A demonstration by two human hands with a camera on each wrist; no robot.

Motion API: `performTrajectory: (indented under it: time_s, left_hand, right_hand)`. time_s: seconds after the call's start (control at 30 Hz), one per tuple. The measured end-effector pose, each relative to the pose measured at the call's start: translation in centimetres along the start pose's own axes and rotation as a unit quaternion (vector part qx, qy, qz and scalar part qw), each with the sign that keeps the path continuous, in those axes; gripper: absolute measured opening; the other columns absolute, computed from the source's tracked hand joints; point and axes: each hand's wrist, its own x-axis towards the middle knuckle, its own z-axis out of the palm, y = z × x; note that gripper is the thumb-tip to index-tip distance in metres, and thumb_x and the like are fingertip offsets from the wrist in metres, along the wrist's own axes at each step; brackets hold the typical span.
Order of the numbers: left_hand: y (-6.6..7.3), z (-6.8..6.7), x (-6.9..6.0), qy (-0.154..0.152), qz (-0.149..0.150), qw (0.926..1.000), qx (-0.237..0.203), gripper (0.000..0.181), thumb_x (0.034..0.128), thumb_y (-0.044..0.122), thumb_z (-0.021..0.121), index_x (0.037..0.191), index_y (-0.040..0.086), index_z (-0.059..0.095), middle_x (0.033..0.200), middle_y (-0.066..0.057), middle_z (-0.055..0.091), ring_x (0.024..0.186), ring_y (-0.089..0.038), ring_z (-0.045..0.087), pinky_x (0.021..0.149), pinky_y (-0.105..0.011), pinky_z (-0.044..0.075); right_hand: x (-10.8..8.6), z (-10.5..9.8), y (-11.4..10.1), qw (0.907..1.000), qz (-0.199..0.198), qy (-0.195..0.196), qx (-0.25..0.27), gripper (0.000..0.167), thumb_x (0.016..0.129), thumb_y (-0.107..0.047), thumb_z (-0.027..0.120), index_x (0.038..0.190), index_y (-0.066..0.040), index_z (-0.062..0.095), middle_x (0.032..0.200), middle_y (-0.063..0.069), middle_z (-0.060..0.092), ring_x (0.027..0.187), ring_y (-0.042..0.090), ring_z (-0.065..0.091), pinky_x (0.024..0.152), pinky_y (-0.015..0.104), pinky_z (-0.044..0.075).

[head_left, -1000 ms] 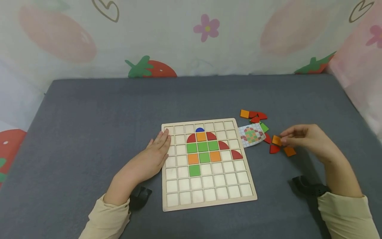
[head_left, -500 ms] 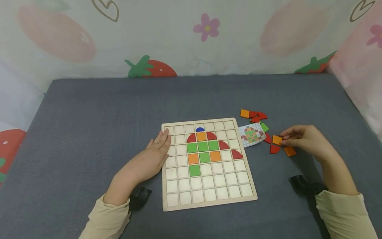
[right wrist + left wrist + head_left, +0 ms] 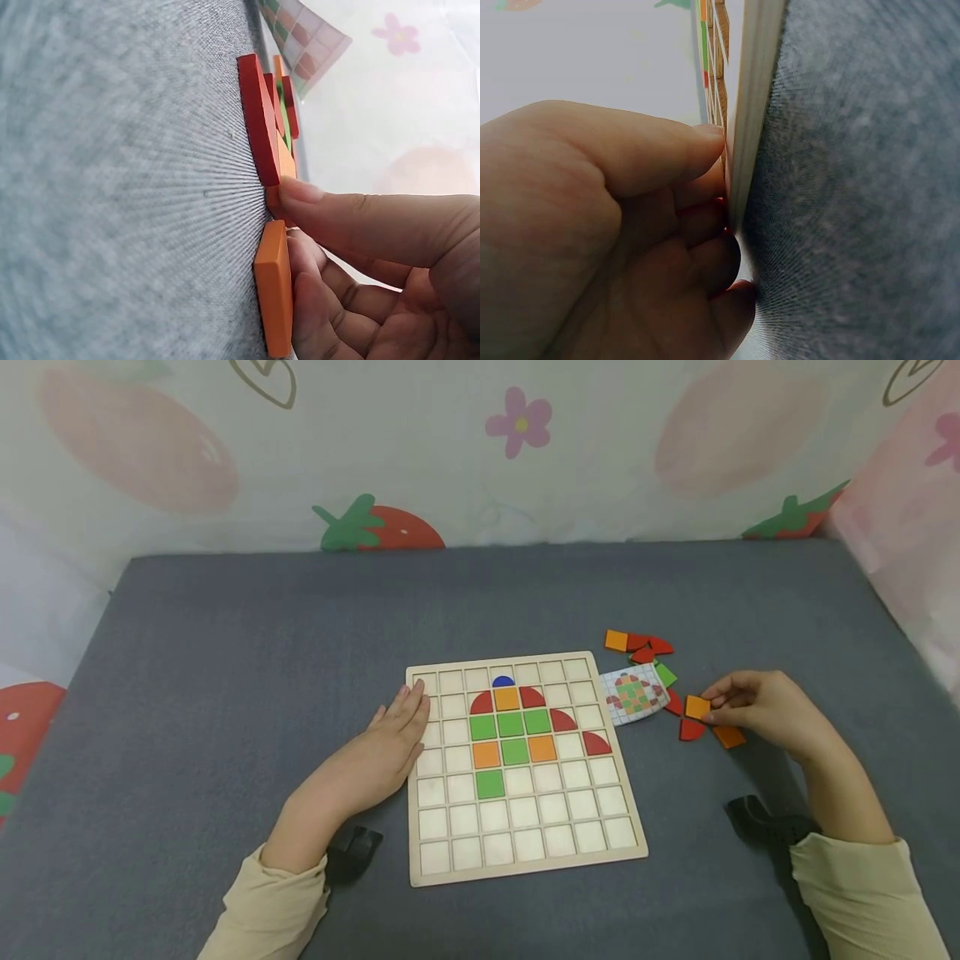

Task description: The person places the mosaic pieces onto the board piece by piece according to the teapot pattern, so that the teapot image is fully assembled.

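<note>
A wooden grid board lies on the table with green, orange, red and blue tiles set in its upper cells. My left hand rests against the board's left edge, fingers extended; in the left wrist view the thumb touches the rim. Right of the board, my right hand pinches an orange square tile at its right side, low over the table. In the right wrist view the thumb presses that tile, partly hidden behind a red quarter-circle tile. Another orange square tile lies under the fingers.
A pattern card juts from the board's right edge, its corner curled up. Around it lie loose red tiles, a green tile and another orange tile. A printed curtain hangs behind the grey table.
My right hand has shifted slightly left, its fingertips staying at the orange square tile, which has turned a little. The left hand has kept its place on the board.
</note>
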Motion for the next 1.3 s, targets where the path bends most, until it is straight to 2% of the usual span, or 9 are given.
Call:
performTrajectory:
  time_s: [0.37, 0.83, 1.3]
  left_hand:
    - [-0.14, 0.06, 0.01, -0.004, -0.001, 1.0, -0.006, 0.056, 0.0985, 0.013, 0.048, 0.143, -0.012, 0.025, 0.153, -0.024, 0.013, 0.141, -0.035, 0.011, 0.111, -0.051, 0.018]
    - [-0.14, 0.04, 0.09, -0.005, -0.001, 1.0, -0.006, 0.055, 0.0983, 0.012, 0.048, 0.142, -0.012, 0.026, 0.153, -0.024, 0.013, 0.141, -0.036, 0.011, 0.11, -0.051, 0.019]
    - [0.28, -0.24, 0.17, -0.009, -0.014, 0.9998, 0.014, 0.055, 0.0979, 0.014, 0.05, 0.143, -0.011, 0.028, 0.152, -0.023, 0.017, 0.141, -0.035, 0.015, 0.11, -0.052, 0.02]
  right_hand:
    - [0.01, 0.05, -0.08, 0.9999, -0.004, 0.003, -0.012, 0.022, 0.084, -0.002, 0.068, 0.102, 0.008, 0.062, 0.085, 0.01, 0.063, 0.07, 0.007, 0.056, 0.058, 0.024, 0.049]
    - [-0.04, 0.11, -0.33, 0.9998, -0.011, 0.004, -0.018, 0.02, 0.083, -0.002, 0.069, 0.1, 0.007, 0.062, 0.083, 0.009, 0.064, 0.07, 0.007, 0.056, 0.058, 0.024, 0.048]
    - [0.01, 0.11, -0.36, 0.9997, -0.008, 0.0, -0.022, 0.021, 0.083, -0.003, 0.069, 0.1, 0.006, 0.061, 0.085, 0.009, 0.064, 0.071, 0.008, 0.056, 0.059, 0.025, 0.048]
